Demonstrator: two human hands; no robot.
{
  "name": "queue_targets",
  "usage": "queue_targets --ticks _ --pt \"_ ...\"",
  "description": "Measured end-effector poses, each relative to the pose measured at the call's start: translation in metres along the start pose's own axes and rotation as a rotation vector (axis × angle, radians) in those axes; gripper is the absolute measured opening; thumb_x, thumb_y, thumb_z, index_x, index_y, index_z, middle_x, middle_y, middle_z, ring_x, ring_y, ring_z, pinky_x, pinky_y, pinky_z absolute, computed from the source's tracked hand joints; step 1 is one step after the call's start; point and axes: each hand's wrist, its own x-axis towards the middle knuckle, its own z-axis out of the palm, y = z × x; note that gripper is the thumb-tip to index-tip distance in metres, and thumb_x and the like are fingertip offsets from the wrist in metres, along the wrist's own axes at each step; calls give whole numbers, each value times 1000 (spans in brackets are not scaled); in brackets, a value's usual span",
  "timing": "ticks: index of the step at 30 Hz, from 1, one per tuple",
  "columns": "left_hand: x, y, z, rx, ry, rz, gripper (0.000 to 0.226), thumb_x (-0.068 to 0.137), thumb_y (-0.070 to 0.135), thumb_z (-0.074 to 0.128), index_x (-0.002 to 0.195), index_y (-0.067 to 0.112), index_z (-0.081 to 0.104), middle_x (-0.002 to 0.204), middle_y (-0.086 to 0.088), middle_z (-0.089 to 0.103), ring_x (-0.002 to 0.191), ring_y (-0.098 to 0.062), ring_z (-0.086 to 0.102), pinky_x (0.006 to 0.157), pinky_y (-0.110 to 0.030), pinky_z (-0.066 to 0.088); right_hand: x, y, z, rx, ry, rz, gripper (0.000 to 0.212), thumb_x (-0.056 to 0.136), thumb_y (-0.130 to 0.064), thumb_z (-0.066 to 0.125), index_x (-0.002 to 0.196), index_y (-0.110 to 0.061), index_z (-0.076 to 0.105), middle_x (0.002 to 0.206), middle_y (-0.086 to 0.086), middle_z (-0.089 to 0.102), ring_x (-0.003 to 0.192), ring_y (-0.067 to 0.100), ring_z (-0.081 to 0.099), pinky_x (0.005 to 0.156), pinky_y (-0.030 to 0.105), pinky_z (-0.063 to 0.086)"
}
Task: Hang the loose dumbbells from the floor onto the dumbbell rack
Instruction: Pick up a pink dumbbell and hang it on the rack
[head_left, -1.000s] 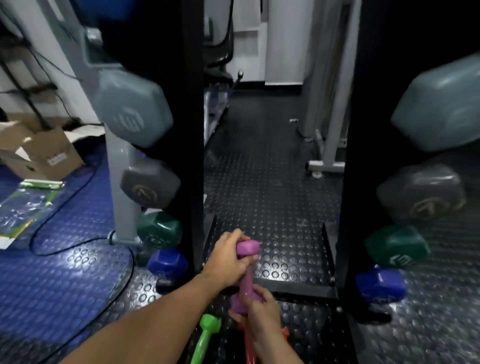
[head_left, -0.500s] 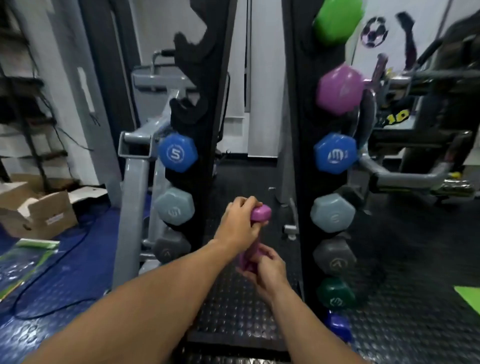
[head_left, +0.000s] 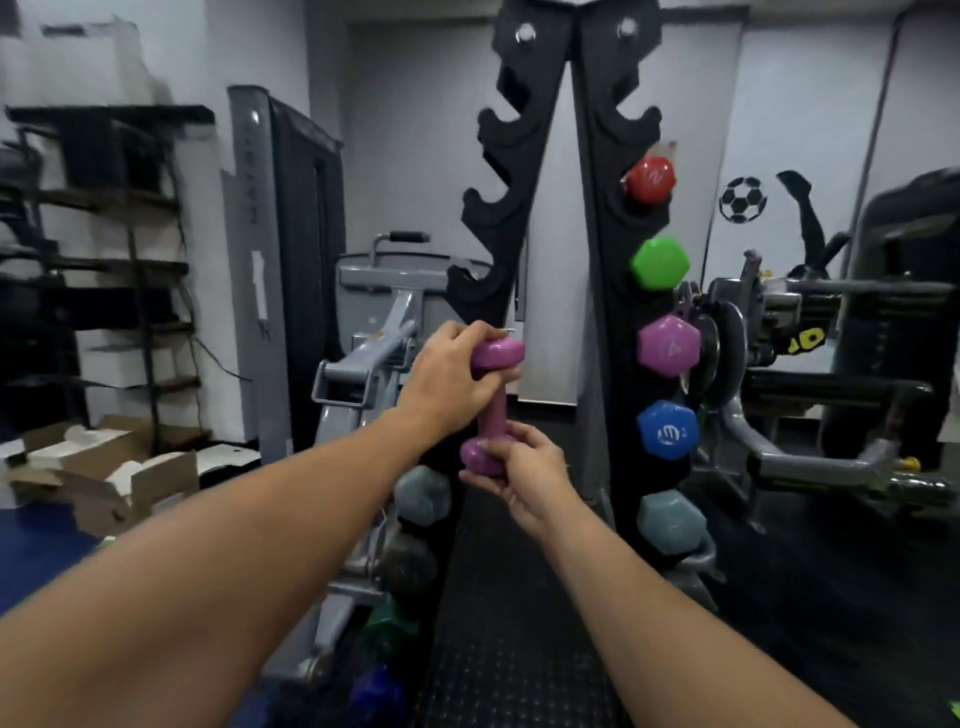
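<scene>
Standing tall through the middle of the frame, dumbbell rack (head_left: 524, 171): two black uprights meeting at the top, notched cradles down each outer edge. Grey gym machine (head_left: 363, 332) behind it, centre-left; dark shelving (head_left: 93, 249) at far left; torn cardboard boxes (head_left: 104, 478) on the floor, lower left. Studded black floor mat (head_left: 509, 649) runs between the uprights at the bottom.

Right upright, top to bottom: red dumbbell (head_left: 650, 179), green dumbbell (head_left: 660, 262), purple racked dumbbell (head_left: 669, 345), blue dumbbell (head_left: 667, 428), pale grey dumbbell (head_left: 670, 519). The two topmost cradles on this side show nothing in them.

Left upright: the upper cradles, from the top down to about mid-frame, are bare. Lower down, a few dull-coloured heads show behind the left forearm; blurred, count uncertain.

Loose purple dumbbell (head_left: 493, 405), centre frame, held upright in the air just in front of the left upright, not yet seated in any cradle. Left hand (head_left: 447, 379) is wrapped over its top head, fingers curled around it. Right hand (head_left: 519, 467) grips the bottom head from beneath, fingers closed on it.

Progress, as a judgement: well along but unfinished. This piece is lifted and at the rack; it needs turning level and setting into an open cradle, likely opposite its purple match. Bare cradles on the left suggest more may follow. No part of the floor visible here shows further loose dumbbells, so what is left down there cannot be told.
</scene>
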Motion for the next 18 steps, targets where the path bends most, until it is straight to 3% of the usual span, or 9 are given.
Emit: queue_targets --ticks 6,9,12,14,18 --pt "52 -42 -69 66 91 -110 50 78 59 73 121 35 66 107 4 67 97 -14 62 92 -34 52 5 -32 92 -34 -59 27 34 89 4 69 117 -3 51 122 27 59 94 41 71 50 35 61" --pt "76 -65 -77 11 80 -255 46 85 50 72 125 30 64 107 4 68 97 -13 61 89 -26 48 18 -53 117 -88 -53 41 27 87 5 71 103 -5 52 103 22 62 88 41 72 47 34 60" --pt "97 -95 -65 -18 -8 -392 45 94 41 64 135 24 57 116 -1 65 106 -21 61 92 -27 46 36 -68 126 -144 -60 67 20 88 6 69 92 -4 53 91 19 62 80 35 70 62 42 63" --pt "114 -111 -53 -6 -87 -417 44 98 39 58 138 21 56 124 -4 65 111 -24 62 93 -30 48 50 -75 126 -162 -54 64 18 88 3 72 89 -3 54 94 19 62 80 32 70 66 42 64" --pt "138 -129 -16 -126 -96 -513 40 92 47 63 122 20 68 111 -3 73 101 -21 67 93 -37 53 72 -85 117 -288 37 -62 33 81 -15 84 104 -7 62 108 17 64 80 31 74 66 42 65"
